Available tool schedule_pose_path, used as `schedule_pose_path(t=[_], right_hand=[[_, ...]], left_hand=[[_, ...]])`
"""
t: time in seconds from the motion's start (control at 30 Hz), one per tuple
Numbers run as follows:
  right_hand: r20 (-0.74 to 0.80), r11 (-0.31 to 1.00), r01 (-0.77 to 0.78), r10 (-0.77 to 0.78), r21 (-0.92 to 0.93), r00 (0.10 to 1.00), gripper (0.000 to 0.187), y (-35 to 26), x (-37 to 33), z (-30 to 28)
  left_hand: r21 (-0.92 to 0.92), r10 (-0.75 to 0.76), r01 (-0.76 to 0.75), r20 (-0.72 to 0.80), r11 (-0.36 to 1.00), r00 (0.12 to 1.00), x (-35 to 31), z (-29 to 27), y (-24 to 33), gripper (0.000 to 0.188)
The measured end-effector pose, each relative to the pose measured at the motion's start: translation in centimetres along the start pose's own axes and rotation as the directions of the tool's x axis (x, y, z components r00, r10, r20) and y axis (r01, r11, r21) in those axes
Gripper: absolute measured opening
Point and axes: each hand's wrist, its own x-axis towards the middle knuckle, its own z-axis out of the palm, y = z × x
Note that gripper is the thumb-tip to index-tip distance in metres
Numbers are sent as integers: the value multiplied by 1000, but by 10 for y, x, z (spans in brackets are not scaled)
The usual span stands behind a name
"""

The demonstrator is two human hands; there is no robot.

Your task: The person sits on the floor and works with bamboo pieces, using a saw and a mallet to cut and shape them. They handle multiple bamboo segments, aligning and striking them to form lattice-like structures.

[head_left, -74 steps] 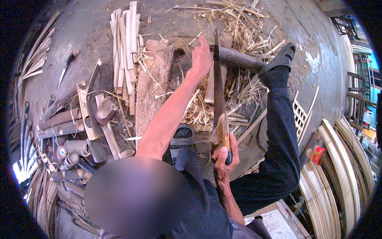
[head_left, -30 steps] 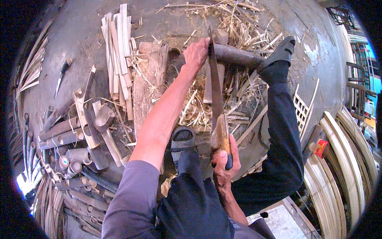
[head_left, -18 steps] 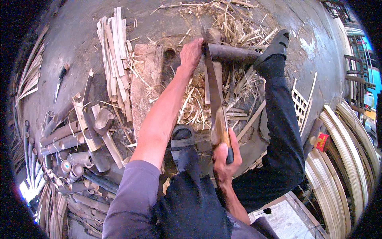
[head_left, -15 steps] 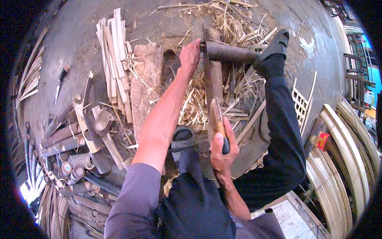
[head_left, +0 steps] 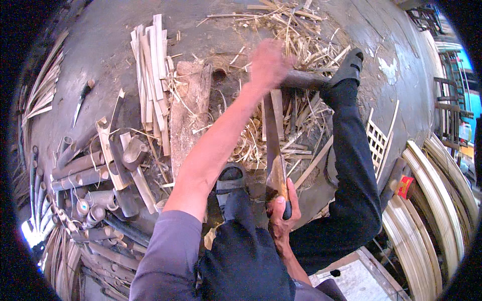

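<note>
My right hand (head_left: 285,210) grips the handle of a handsaw (head_left: 272,130), its long dark blade pointing away from me. A dark bamboo tube (head_left: 306,80) lies crosswise beyond, over a wooden block (head_left: 276,113). My left hand (head_left: 268,62) is at the tube's left end, smeared by motion, so its fingers cannot be made out. The saw's far tip is hidden behind that hand and wrist. My right foot, in a dark sandal (head_left: 349,70), presses against the tube's right end.
Shavings (head_left: 251,140) and split strips surround the block. A rough plank (head_left: 191,110) and a bundle of pale slats (head_left: 150,75) lie left of it. Farther left are a knife (head_left: 83,100) and cut bamboo tubes (head_left: 80,175). Long curved strips (head_left: 437,185) stand at the right.
My left hand has moved right over the tube's end. My right hand has drawn the saw back toward me. The view has shifted slightly.
</note>
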Motion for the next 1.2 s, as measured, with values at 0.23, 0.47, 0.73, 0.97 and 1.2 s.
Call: schedule_pose_path(t=[0.23,0.47,0.73,0.97,1.2], right_hand=[[12,995,-43,42,89,999,50,-9,3,6],[69,987,-128,121,102,990,44,-40,102,56],[67,998,40,-43,48,997,45,0,17,8],[23,999,24,-25,32,999,45,10,60,42],[17,999,12,-12,-34,1000,44,24,53,30]], left_hand=[[347,51,-251,493,904,868,11,51,35,65],[299,-72,-94,498,950,864,7,66,45,40],[250,-30,-102,476,963,879,10,75,38,65],[237,-64,-71,516,969,854,5,64,45,55],[229,-78,-26,432,973,898,-13,66,55,44]])
